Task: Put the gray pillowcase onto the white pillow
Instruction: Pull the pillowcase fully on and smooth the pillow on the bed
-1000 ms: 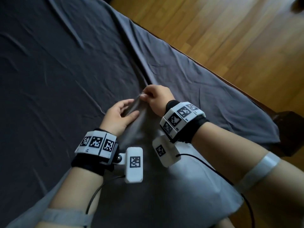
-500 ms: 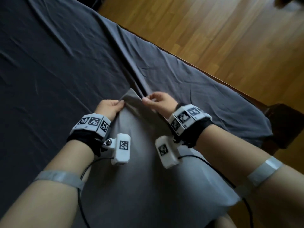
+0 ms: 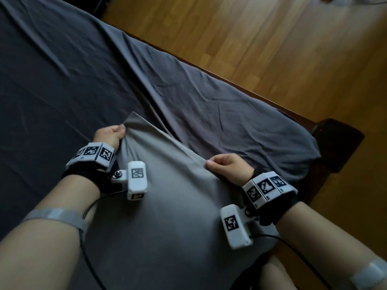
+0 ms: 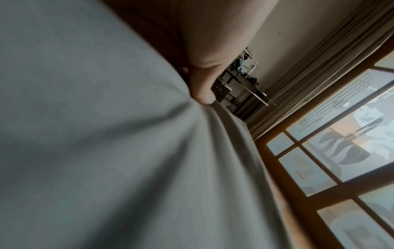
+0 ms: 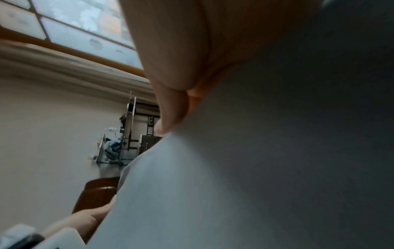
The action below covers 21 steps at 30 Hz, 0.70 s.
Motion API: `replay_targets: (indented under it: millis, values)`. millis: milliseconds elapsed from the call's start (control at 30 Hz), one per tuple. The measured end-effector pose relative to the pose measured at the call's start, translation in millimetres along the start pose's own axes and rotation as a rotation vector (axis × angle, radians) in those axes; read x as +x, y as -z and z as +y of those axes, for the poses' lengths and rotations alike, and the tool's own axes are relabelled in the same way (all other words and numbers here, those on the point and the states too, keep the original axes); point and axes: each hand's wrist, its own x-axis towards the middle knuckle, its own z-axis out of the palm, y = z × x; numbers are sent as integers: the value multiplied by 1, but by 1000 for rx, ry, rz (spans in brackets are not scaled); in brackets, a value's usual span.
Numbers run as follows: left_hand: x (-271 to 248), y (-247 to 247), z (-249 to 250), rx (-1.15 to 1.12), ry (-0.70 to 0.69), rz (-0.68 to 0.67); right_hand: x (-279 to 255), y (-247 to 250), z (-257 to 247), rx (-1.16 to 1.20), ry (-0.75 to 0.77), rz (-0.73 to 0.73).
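The gray pillowcase lies filled out over the pillow on the bed in front of me; no white pillow surface shows in any view. My left hand pinches the pillowcase near its far left corner, where the cloth bunches into folds. My right hand pinches the far edge further right. In the left wrist view a thumb presses into the gathered gray cloth. In the right wrist view the fingers grip the gray cloth at its edge.
A dark gray bedsheet covers the bed to the left and beyond the pillow. The bed's dark wooden frame runs along the right side, with a wooden floor past it. A window and curtains show in the wrist views.
My hands have moved apart along the pillowcase's far edge: the left to the far left corner, the right toward me and to the right. The edge is now stretched between them.
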Motion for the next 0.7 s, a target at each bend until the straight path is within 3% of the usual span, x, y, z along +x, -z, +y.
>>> replay_targets:
  millis: [67,133,233,300,367,467,600,700]
  values:
    - [0,-4,6,84,-28,25,-5,7,10,99,-9,42]
    - [-7,-13,18,190,-183,21,-19,20,22,231,11,147]
    - [-31,-33,38,301,-473,-202,-50,40,40,346,77,241]
    - [-53,-50,47,453,-575,-391,-71,45,52,364,71,303]
    - [-71,-68,48,648,-643,-496,-92,45,68,356,45,355]
    - [-83,-83,44,1027,-599,-480,-122,39,85,271,-11,416]
    - [-75,-76,39,1140,-537,-460,-150,28,110,116,-93,400]
    - [-70,-65,37,1316,-515,-474,-161,20,113,164,-69,386]
